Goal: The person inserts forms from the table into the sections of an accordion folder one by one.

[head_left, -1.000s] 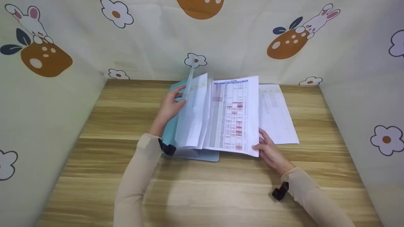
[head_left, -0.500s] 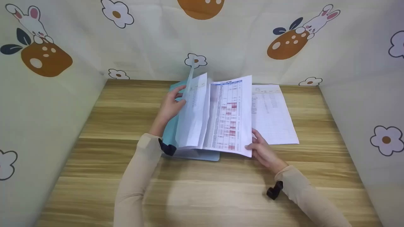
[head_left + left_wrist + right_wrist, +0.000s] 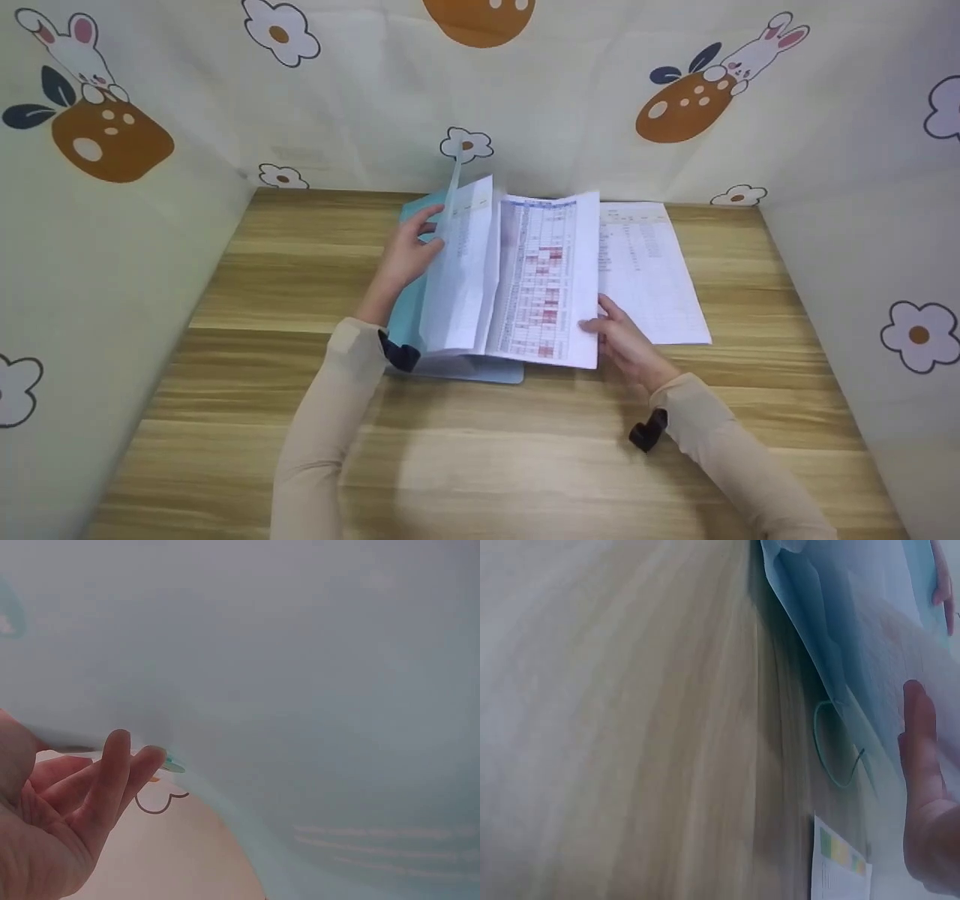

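A teal plastic folder (image 3: 407, 322) lies spread at the middle of the table in the head view. My left hand (image 3: 409, 244) holds its raised translucent cover (image 3: 452, 191) by the edge; in the left wrist view, that cover (image 3: 300, 690) fills most of the picture. White sheets (image 3: 469, 270) stand half turned inside the folder. To their right is a printed table sheet (image 3: 547, 277) with red cells, its right edge pinched between the thumb and fingers of my right hand (image 3: 630, 341). The right wrist view shows my right hand (image 3: 922, 765) beside the bluish underside of the paper.
Partly under the printed sheet, another printed paper (image 3: 656, 277) lies on the wooden table (image 3: 487, 450). A thin green loop (image 3: 817, 742) hangs below the folder in the right wrist view. Patterned cloth walls (image 3: 555, 90) enclose the table's back and sides.
My right hand has moved left with the printed sheet, then slightly up along its edge. The sheet's top edge has dropped a little. My left hand stays on the raised cover.
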Demonstrator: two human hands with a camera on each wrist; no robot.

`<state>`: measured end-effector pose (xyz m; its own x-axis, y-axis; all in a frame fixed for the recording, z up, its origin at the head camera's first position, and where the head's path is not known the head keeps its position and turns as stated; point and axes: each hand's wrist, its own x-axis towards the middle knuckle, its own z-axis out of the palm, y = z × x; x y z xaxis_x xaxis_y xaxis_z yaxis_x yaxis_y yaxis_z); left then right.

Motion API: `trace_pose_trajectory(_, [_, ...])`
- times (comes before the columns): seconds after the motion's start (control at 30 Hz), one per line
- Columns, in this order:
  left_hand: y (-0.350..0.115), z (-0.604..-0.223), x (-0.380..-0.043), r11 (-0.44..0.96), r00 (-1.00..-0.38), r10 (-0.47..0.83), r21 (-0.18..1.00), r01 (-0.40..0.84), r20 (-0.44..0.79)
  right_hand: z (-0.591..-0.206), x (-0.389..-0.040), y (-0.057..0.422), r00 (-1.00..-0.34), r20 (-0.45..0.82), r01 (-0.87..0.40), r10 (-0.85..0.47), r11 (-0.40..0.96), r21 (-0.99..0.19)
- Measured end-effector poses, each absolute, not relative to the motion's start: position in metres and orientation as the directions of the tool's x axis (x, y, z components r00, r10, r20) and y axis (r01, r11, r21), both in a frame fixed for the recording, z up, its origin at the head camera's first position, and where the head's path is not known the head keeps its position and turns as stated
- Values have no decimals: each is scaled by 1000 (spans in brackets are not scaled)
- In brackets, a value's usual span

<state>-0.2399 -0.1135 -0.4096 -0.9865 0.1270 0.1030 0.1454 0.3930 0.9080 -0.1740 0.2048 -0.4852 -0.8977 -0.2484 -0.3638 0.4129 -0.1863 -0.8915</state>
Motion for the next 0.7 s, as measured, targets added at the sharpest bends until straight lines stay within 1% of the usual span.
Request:
trace_pose_trajectory(0.2, [-115, -409, -240, 394, -988, 132, 910, 130, 84, -482, -180, 213, -896, -356, 411, -267, -189, -892])
trace_pose_trajectory(0.33, [-114, -410, -240, 383, -987, 134, 914, 132, 86, -483, -182, 219, -906, -289, 356, -308, -192, -914])
trace_pose_trajectory(0.4, [-113, -411, -240, 385, -986, 135, 912, 143, 98, -492, -186, 224, -903, -231, 331, -362, -247, -911])
trace_pose_trajectory(0.43, [-113, -411, -240, 391, -986, 134, 909, 146, 101, -493, -187, 223, -902, -224, 328, -370, -247, -912])
trace_pose_trajectory(0.53, [-113, -410, -240, 402, -985, 132, 903, 153, 108, -493, -188, 217, -898, -232, 338, -374, -248, -908])
trace_pose_trajectory(0.57, [-112, -410, -240, 404, -985, 132, 901, 156, 111, -493, -188, 214, -897, -249, 351, -364, -248, -903])
trace_pose_trajectory(0.63, [-112, -410, -240, 403, -986, 130, 903, 147, 102, -484, -184, 205, -900, -301, 374, -316, -205, -904])
trace_pose_trajectory(0.7, [-112, -409, -240, 398, -987, 128, 907, 141, 97, -482, -185, 199, -897, -320, 391, -305, -208, -897])
